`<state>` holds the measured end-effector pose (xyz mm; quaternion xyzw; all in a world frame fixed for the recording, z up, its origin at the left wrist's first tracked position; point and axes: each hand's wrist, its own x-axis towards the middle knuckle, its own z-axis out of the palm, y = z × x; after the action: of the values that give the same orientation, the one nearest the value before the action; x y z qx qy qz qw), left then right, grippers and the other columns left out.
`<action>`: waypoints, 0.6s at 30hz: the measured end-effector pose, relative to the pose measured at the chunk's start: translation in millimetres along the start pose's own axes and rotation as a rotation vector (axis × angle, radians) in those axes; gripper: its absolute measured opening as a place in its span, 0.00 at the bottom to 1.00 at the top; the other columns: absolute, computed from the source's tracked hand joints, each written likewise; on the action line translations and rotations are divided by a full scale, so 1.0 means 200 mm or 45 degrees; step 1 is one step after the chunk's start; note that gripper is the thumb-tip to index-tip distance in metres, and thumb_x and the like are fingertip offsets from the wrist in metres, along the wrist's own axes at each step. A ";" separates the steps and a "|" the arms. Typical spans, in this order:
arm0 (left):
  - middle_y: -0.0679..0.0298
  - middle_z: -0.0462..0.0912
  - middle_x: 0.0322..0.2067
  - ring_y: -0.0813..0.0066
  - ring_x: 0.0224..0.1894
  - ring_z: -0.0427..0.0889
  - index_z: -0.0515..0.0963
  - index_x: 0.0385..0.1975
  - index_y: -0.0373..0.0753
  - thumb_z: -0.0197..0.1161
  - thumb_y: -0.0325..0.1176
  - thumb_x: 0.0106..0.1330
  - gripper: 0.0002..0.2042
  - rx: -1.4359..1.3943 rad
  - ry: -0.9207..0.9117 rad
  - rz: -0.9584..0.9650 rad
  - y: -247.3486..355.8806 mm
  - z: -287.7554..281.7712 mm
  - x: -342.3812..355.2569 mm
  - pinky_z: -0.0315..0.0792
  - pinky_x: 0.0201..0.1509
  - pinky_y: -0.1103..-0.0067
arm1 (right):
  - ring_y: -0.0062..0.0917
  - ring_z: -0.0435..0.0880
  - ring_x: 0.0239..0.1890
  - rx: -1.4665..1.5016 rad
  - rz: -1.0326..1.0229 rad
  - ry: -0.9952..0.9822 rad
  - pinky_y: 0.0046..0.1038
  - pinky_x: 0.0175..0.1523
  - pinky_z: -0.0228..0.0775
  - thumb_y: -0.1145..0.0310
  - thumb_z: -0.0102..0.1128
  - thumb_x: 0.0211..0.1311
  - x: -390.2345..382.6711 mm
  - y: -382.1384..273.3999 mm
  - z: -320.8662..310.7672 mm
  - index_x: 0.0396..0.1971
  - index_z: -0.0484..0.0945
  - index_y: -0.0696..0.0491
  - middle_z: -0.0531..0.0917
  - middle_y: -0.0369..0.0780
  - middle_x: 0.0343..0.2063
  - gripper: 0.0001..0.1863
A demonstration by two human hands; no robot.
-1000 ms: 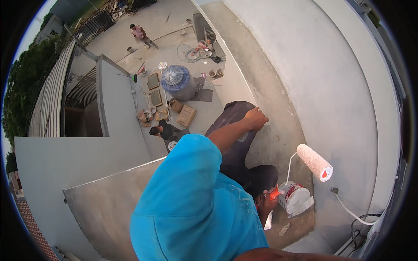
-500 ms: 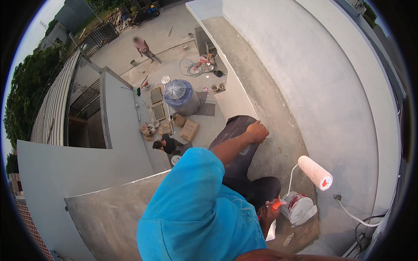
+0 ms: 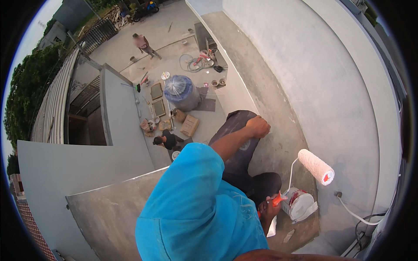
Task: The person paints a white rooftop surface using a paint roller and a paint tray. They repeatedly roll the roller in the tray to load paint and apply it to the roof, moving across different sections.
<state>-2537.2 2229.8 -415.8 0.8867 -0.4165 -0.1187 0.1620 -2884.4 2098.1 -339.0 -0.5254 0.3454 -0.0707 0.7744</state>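
My right hand (image 3: 270,209) is closed around the orange handle of a paint roller (image 3: 316,167). The roller's pale, fluffy sleeve is raised at the end of its white wire frame, in front of the grey wall. Just beyond that hand, a white paint bucket (image 3: 301,205) with red markings lies tilted on the concrete ledge (image 3: 278,100), its round end toward the wall. My left hand (image 3: 258,126) makes a fist over my dark-trousered knee (image 3: 238,124), beside the ledge, with no object showing in it. My left arm wears a bright blue sleeve (image 3: 183,195).
The ledge drops to a yard well below on the left. Down there are a wrapped blue tank (image 3: 179,92), a cardboard box (image 3: 190,126), a crouching person (image 3: 167,140) and a standing person (image 3: 143,44). A white cable (image 3: 355,218) comes out of the grey wall (image 3: 322,78).
The roller and my right hand have risen slightly, and the view has shifted a little. My left hand stays over the knee.
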 end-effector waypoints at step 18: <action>0.54 0.83 0.41 0.61 0.46 0.82 0.80 0.45 0.35 0.59 0.31 0.68 0.11 -0.838 0.834 -0.477 0.20 -0.09 -0.26 0.73 0.52 0.72 | 0.16 0.74 0.27 -0.822 -0.741 0.074 0.23 0.33 0.67 0.66 0.64 0.65 0.39 -0.57 0.36 0.48 0.71 0.58 0.79 0.37 0.28 0.17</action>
<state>-2591.4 2249.5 -379.9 0.8387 -0.1178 0.0138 0.5314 -2752.8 2067.4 -261.4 -0.8138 0.2089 -0.1890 0.5083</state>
